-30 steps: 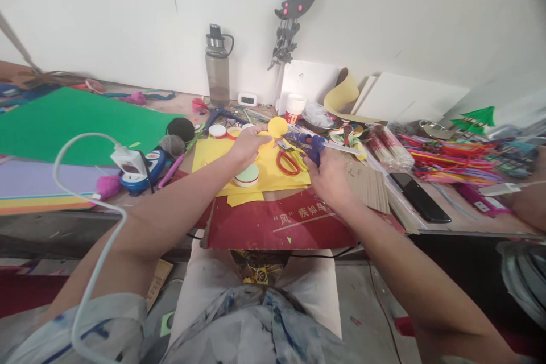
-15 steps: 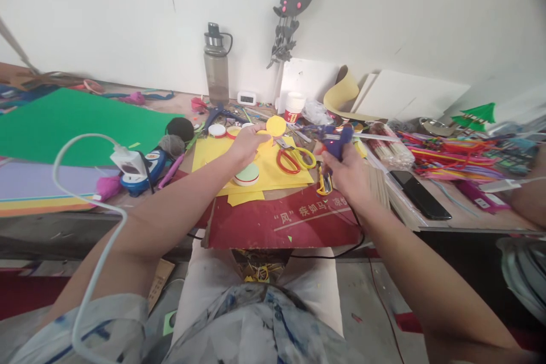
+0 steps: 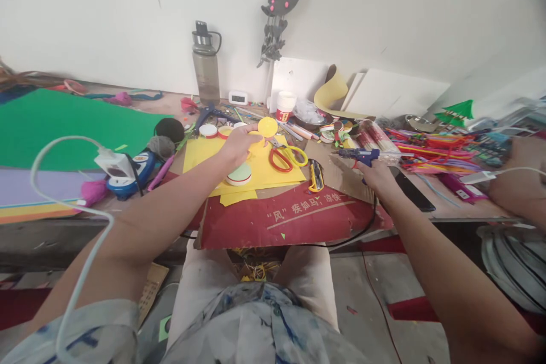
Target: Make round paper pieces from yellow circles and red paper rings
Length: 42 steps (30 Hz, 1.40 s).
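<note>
In my left hand (image 3: 238,147), thumb and fingers pinch a round yellow disc (image 3: 267,127), held up above the yellow sheets (image 3: 200,159). My right hand (image 3: 377,175) is wrapped round the handle of a blue hot glue gun (image 3: 362,154), its nozzle pointing left over brown cardboard. Between the hands lie scissors (image 3: 286,158) with one red and one yellow handle loop. A yellow utility knife (image 3: 316,176) rests on the cardboard nearer to me. Below my left hand sits a round piece (image 3: 239,174) with a pale green top and a white and red rim.
A red printed cardboard sheet (image 3: 290,222) covers the table's front edge. Behind stand a water bottle (image 3: 206,65) and a paper cup (image 3: 285,106). A phone (image 3: 412,189) and pipe cleaners (image 3: 435,151) lie to the right, near another person's hand (image 3: 518,176). A white cable (image 3: 68,139) loops on the left.
My right hand has moved right and lower with the glue gun, away from the disc, uncovering the cardboard. My left hand keeps its pinch on the disc. The whole view has shifted slightly.
</note>
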### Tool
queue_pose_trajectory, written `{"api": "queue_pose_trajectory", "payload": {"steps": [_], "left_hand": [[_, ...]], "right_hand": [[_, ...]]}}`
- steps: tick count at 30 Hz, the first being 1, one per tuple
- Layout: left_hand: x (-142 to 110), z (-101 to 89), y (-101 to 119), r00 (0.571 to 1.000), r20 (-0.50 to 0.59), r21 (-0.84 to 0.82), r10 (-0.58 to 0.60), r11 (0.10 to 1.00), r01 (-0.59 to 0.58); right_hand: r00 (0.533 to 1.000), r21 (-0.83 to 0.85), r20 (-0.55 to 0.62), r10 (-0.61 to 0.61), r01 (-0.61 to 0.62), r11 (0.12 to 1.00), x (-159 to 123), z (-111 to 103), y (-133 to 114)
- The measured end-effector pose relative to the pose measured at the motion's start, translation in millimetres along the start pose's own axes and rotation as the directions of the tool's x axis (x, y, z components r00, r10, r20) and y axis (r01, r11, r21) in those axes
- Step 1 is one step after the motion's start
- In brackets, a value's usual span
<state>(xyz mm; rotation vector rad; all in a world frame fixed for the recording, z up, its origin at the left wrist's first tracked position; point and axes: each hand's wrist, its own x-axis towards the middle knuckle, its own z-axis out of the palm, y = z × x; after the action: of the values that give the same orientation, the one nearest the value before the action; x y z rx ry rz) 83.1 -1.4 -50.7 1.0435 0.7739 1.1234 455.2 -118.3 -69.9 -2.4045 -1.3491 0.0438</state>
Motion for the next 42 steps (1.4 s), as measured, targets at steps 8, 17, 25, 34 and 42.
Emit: {"api": "queue_pose_trajectory", "payload": {"steps": [8,17,25,34,42], "left_hand": [[-2.3,-0.5,1.9,0.999,0.032,0.030,0.009,1.000,-0.010],[-5.2,1.4,4.7,0.998,0.053,0.014,-0.022,1.000,0.022],[-7.4,4.2,6.0,0.992,0.125,-0.017,-0.022,1.000,0.024],[-7.9,1.2,9.1,0.997,0.076,-0.057,-0.035,0.998,0.039],[-7.9,0.0,5.2,0.994,0.086,-0.033,-0.061,0.997,0.064]], "right_hand": [[0.989,-0.214,0.100,0.109,-0.085,0.973,-17.6,3.1,-21.6],[0.981,-0.340,0.192,0.032,0.036,0.940,-6.5,-5.2,-12.0],[0.930,-0.117,-0.155,-0.333,0.317,0.941,-18.7,-12.9,-60.4],[0.887,0.691,-0.123,-0.445,0.398,0.603,-25.8,45.3,-193.5],[0.923,0.892,-0.027,-0.384,0.195,0.407,-34.1,61.9,-211.6]]}}
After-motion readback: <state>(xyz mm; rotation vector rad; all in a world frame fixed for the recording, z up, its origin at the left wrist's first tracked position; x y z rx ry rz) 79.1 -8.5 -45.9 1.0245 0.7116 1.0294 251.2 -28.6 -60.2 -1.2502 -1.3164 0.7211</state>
